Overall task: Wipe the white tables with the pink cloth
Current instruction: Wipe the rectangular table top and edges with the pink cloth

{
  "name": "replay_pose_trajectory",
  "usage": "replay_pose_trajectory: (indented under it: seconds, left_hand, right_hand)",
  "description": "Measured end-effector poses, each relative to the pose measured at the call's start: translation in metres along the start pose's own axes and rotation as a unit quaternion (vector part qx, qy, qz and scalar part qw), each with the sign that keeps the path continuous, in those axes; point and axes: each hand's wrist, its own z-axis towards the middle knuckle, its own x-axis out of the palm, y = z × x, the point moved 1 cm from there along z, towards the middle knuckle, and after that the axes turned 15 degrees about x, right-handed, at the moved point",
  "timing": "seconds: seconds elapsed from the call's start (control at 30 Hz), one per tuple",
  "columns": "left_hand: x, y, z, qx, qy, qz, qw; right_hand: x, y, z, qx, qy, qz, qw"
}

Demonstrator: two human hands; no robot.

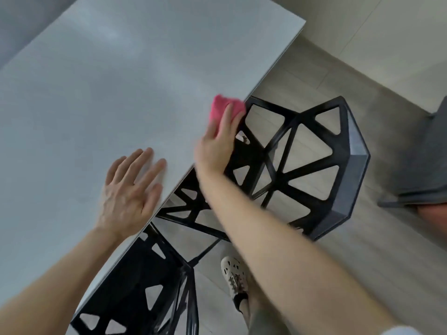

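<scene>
Edge pass: cloth (220,105) is pressed onto desk (96,93) under flat right grip (215,146); left grip (128,189) is spread flat, bracing. Even pressure along the rim is advised.

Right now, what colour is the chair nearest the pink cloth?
The chair is black, an open frame of triangles; the head view shows it best.

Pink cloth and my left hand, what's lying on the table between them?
Nothing: in the head view, only bare white table separates the left hand from the pink cloth under the right hand.
</scene>
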Motion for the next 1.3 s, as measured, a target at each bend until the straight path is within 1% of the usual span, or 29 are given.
replay_pose_trajectory:
  seconds: [0.07, 0.1, 0.17, 0.2, 0.27, 0.33, 0.37, 0.43, 0.47, 0.53, 0.6, 0.63, 0.67, 0.7, 0.73, 0.8, 0.87, 0.93, 1.0, 1.07, 1.13, 1.17, 1.23, 1.27, 1.3]
  left_hand:
    - [0.001, -0.001, 0.0, -0.002, -0.011, -0.002, 1.0]
    - [0.001, -0.001, 0.0, -0.001, -0.012, 0.0, 1.0]
    - [0.0, 0.001, -0.001, 0.001, -0.014, 0.002, 1.0]
    - [0.0, 0.002, -0.001, 0.0, -0.016, 0.003, 1.0]
    - [0.001, 0.0, 0.0, 0.002, -0.018, 0.002, 1.0]
    - [0.001, -0.001, 0.001, 0.0, -0.019, 0.001, 1.0]
    - [0.001, 0.0, 0.002, -0.001, -0.019, 0.002, 1.0]
    - [0.001, 0.0, 0.002, -0.005, -0.014, 0.004, 1.0]
    - [0.0, 0.0, 0.001, -0.006, -0.011, 0.004, 1.0]
    - [0.0, 0.0, 0.001, -0.003, -0.004, 0.008, 1.0]
    - [0.0, 0.0, 0.001, -0.003, 0.014, 0.014, 1.0]
    - [0.0, 0.0, 0.0, -0.004, 0.022, 0.015, 1.0]
    - [0.0, -0.001, 0.0, -0.005, 0.027, 0.016, 0.999]
    - [-0.001, -0.001, 0.0, -0.005, 0.027, 0.016, 1.0]
    - [-0.001, -0.001, 0.001, -0.004, 0.024, 0.015, 1.0]
    - [-0.001, -0.001, 0.001, -0.005, 0.019, 0.014, 1.0]
    - [0.0, -0.001, 0.001, -0.005, 0.017, 0.015, 1.0]
    - [0.0, -0.001, 0.001, -0.001, 0.013, 0.017, 1.0]
    - [0.001, 0.0, 0.001, 0.0, 0.009, 0.014, 1.0]
    - [0.0, 0.0, 0.001, -0.003, 0.011, 0.012, 1.0]
    - [0.0, -0.001, 0.001, -0.004, 0.007, 0.007, 1.0]
    - [0.0, 0.0, 0.001, -0.003, 0.004, 0.006, 1.0]
    - [0.001, 0.001, 0.002, 0.002, 0.002, 0.005, 1.0]
    - [0.001, 0.001, 0.002, 0.003, 0.003, 0.004, 1.0]
    - [0.001, 0.001, 0.002, 0.004, 0.002, 0.003, 1.0]
  right_hand:
    - [-0.002, -0.038, -0.075, -0.024, 0.084, -0.016, 0.996]
    - [-0.006, -0.051, -0.099, -0.033, 0.12, -0.025, 0.992]
    - [-0.008, -0.057, -0.103, -0.049, 0.143, -0.038, 0.988]
    - [-0.006, -0.052, -0.083, -0.059, 0.129, -0.039, 0.989]
    - [-0.002, -0.033, -0.018, -0.066, 0.069, -0.043, 0.994]
    - [-0.002, -0.008, 0.054, -0.035, 0.013, -0.021, 0.999]
    - [-0.001, 0.003, 0.076, -0.023, -0.005, -0.011, 1.0]
    - [0.006, 0.008, 0.077, -0.003, -0.018, 0.018, 1.0]
    - [0.01, 0.003, 0.056, 0.002, -0.011, 0.031, 0.999]
    - [0.015, -0.02, -0.015, -0.018, 0.024, 0.031, 0.999]
    - [0.013, -0.049, -0.095, -0.029, 0.097, 0.017, 0.995]
    - [0.009, -0.058, -0.124, -0.019, 0.135, 0.015, 0.991]
    - [0.006, -0.062, -0.136, -0.012, 0.155, 0.015, 0.988]
    - [0.006, -0.06, -0.13, -0.013, 0.157, 0.015, 0.987]
    - [0.007, -0.053, -0.108, -0.018, 0.136, 0.009, 0.99]
    - [0.01, -0.031, -0.036, -0.029, 0.074, -0.006, 0.997]
    - [0.004, -0.005, 0.052, -0.01, 0.031, -0.001, 0.999]
    - [-0.007, 0.015, 0.119, 0.006, 0.027, 0.02, 0.999]
    - [-0.011, 0.022, 0.136, 0.01, 0.036, 0.046, 0.998]
    - [-0.003, 0.018, 0.096, -0.003, 0.017, 0.049, 0.999]
    - [0.007, -0.006, 0.023, -0.033, 0.01, 0.039, 0.999]
    - [0.01, -0.023, -0.02, -0.041, 0.03, 0.035, 0.998]
    - [0.008, -0.052, -0.1, -0.024, 0.106, 0.038, 0.993]
    - [0.004, -0.058, -0.124, -0.017, 0.136, 0.036, 0.99]
    - [0.0, -0.059, -0.129, -0.013, 0.149, 0.03, 0.988]
